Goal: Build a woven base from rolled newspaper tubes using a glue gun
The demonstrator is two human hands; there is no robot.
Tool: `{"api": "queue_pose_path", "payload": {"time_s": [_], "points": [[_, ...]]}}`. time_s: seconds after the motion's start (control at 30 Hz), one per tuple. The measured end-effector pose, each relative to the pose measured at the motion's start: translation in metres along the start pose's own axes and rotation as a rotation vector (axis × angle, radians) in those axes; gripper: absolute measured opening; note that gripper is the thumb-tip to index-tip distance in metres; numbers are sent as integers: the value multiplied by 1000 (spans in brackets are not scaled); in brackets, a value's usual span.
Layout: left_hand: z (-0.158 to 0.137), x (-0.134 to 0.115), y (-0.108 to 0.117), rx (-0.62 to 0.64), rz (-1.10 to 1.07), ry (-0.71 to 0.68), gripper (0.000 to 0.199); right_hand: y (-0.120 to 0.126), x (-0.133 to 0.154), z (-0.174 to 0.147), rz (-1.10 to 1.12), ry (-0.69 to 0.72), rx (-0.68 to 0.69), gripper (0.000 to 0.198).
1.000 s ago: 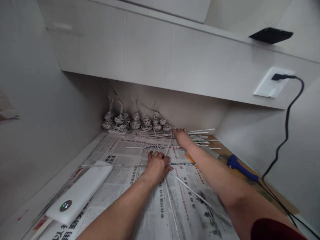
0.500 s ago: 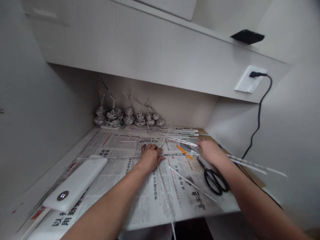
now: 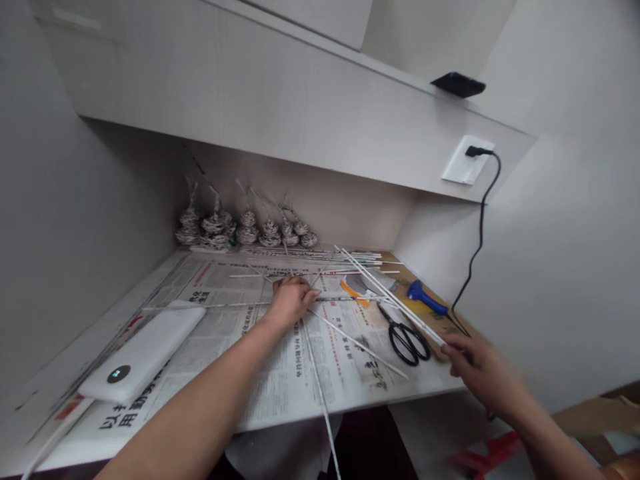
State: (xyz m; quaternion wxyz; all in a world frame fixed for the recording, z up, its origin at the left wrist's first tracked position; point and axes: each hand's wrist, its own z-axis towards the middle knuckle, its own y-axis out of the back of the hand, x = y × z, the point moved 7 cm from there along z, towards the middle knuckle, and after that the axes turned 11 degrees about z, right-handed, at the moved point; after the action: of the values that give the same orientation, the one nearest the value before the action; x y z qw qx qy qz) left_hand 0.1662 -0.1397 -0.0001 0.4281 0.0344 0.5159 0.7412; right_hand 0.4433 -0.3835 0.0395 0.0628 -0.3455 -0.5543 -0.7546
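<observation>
My left hand (image 3: 293, 298) is closed at the spot where several thin rolled-paper sticks (image 3: 356, 341) cross and fan out over the newspaper (image 3: 273, 363). Its fingers press on the crossing, which they partly hide. At the right, past the table edge, my right hand (image 3: 475, 368) pinches the near ends of a pair of white paper sticks (image 3: 383, 287). These slant up and away to the left, above the table. Black-handled scissors (image 3: 407, 343) lie between the hands. Beyond them are an orange-edged tool (image 3: 354, 293) and a blue glue gun (image 3: 427, 297).
Several woven paper gourds (image 3: 247, 230) line the back wall. More paper sticks (image 3: 320, 255) lie before them. A white power bank (image 3: 143, 353) sits at the left with a cable. A black cord (image 3: 481, 233) hangs from a wall socket (image 3: 467, 160). Overhead is a shelf (image 3: 280, 100) bearing a black object (image 3: 459, 85).
My right hand has moved right and nearer, swinging the pair of paper sticks to a diagonal and uncovering the glue gun. My left hand stays at the crossing. The view has shifted right.
</observation>
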Motion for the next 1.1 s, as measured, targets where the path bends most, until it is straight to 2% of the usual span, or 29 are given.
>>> {"api": "queue_pose_path", "payload": {"time_s": [0.07, 0.13, 0.17, 0.27, 0.37, 0.5, 0.63, 0.7, 0.83, 1.1], "points": [[3, 2, 2, -49, -216, 20, 27, -12, 7, -8, 153, -32, 63, 44], [6, 9, 0, -65, -518, 106, 17, -29, 16, -15, 279, -60, 149, 45], [6, 12, -3, -48, -685, 174, 21, -37, 21, -18, 327, -67, 196, 44], [5, 17, -14, 43, -1129, 390, 51, -59, 31, -26, 400, -62, 323, 40], [4, 22, -11, -6, -1364, 528, 58, -70, 32, -31, 424, -64, 392, 35], [3, 38, -5, -176, -1408, 689, 40, -75, 27, -33, 442, -94, 442, 35], [0, 50, 1, -340, -1363, 728, 53, -79, 24, -31, 451, -110, 456, 35], [1, 50, 3, -347, -1343, 694, 53, -84, 22, -30, 466, -130, 463, 34], [1, 47, 1, -298, -1363, 678, 36, -92, 20, -28, 505, -166, 468, 34], [0, 44, -2, -240, -1373, 728, 26, -95, 39, -24, 452, -111, 499, 34]]}}
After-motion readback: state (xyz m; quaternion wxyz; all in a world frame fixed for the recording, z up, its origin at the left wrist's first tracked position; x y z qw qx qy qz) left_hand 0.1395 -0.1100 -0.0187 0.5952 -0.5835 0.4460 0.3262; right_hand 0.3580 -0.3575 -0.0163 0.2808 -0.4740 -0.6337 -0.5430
